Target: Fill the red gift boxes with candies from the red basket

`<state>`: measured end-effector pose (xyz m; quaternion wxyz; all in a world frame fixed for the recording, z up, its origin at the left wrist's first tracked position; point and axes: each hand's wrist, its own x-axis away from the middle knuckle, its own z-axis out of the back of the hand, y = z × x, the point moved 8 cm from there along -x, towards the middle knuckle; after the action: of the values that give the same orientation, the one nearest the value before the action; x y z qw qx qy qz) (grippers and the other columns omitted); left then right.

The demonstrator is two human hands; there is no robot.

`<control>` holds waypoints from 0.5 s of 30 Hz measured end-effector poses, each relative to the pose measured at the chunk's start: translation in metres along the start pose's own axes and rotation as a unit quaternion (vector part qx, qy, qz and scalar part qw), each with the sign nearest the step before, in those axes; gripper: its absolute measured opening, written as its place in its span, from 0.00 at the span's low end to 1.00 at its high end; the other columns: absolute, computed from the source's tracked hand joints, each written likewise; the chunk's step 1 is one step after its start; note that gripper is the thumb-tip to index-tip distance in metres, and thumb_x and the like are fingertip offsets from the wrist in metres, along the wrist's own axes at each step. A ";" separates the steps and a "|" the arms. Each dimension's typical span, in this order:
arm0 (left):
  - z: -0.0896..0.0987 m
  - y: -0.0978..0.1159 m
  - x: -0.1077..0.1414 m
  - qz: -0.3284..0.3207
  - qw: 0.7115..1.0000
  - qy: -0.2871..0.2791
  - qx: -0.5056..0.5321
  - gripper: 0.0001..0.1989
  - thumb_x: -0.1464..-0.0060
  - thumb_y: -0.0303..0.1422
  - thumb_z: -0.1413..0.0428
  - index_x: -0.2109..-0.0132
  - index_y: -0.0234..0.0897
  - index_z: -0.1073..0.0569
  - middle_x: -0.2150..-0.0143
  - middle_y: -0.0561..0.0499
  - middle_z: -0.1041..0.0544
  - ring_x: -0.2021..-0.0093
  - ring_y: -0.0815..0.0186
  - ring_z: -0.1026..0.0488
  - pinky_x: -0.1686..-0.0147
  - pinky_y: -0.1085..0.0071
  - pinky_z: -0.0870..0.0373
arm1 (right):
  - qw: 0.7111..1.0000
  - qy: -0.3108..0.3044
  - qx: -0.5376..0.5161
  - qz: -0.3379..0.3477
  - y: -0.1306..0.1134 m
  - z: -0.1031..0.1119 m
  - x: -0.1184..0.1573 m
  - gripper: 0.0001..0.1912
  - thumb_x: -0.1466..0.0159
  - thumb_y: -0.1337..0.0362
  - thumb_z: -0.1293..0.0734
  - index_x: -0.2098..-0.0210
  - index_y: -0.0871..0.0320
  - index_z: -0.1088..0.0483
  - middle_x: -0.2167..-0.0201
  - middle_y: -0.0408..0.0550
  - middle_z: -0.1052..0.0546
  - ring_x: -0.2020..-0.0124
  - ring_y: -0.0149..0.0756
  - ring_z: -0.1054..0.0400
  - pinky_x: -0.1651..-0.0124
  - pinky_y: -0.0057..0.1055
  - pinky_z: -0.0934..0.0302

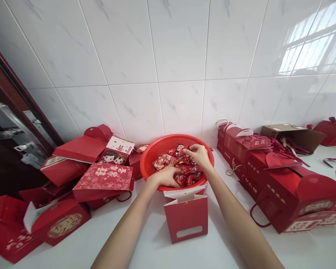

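Both hands are inside a round red plastic basket (pixel 149 158) that holds many small red wrapped sweets (pixel 164 161). My left hand (pixel 168 176) lies low over the near left part of the pile, its fingertips bent among the wrappers; what they hold, if anything, is hidden. Farther right, my right hand (pixel 199 155) pinches at a red wrapped piece (pixel 180 148) with thumb and fingers closed. Just in front of the basket, between my forearms, an upright red box (pixel 186 218) stands with its top open and a slot low on its front.
Red gift boxes (pixel 103 179) lie piled at the left, some open. A row of closed red boxes (pixel 268 183) stands at the right, with an open cardboard box (pixel 294 134) behind. Tiled wall (pixel 182 101) rises behind the basket; a door handle (pixel 14 123) is far left.
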<state>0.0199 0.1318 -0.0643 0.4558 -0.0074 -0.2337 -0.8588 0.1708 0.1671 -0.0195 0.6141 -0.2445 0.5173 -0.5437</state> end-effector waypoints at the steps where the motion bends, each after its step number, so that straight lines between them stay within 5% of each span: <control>1: 0.000 0.001 -0.001 -0.005 1.000 -0.004 0.005 0.33 0.58 0.34 0.36 0.41 0.45 0.24 0.39 0.51 0.24 0.37 0.51 0.31 0.38 0.66 0.36 | 1.000 0.001 -0.001 -0.001 0.000 0.000 0.000 0.22 0.46 0.46 0.29 0.80 0.56 0.37 0.79 0.41 0.31 0.76 0.32 0.38 0.71 0.29 0.46; 7: 0.013 0.003 0.001 0.027 0.997 0.057 0.033 0.36 0.61 0.35 0.34 0.41 0.40 0.25 0.44 0.49 0.20 0.45 0.50 0.24 0.48 0.67 0.29 | 1.000 0.016 0.004 -0.008 0.001 0.002 -0.002 0.26 0.46 0.46 0.29 0.83 0.54 0.46 0.84 0.36 0.41 0.79 0.29 0.47 0.74 0.29 0.53; 15: 0.049 -0.011 0.017 0.102 0.952 0.278 0.075 0.32 0.53 0.35 0.35 0.40 0.44 0.30 0.41 0.50 0.22 0.41 0.53 0.26 0.43 0.65 0.31 | 0.997 0.064 0.039 -0.025 0.000 0.013 0.003 0.25 0.45 0.46 0.30 0.81 0.54 0.45 0.82 0.38 0.36 0.78 0.31 0.44 0.73 0.29 0.53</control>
<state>-0.0079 0.1437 -0.0215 0.5875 0.2424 -0.1595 -0.7554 0.1821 0.1613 -0.0160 0.5752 -0.1983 0.5276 -0.5929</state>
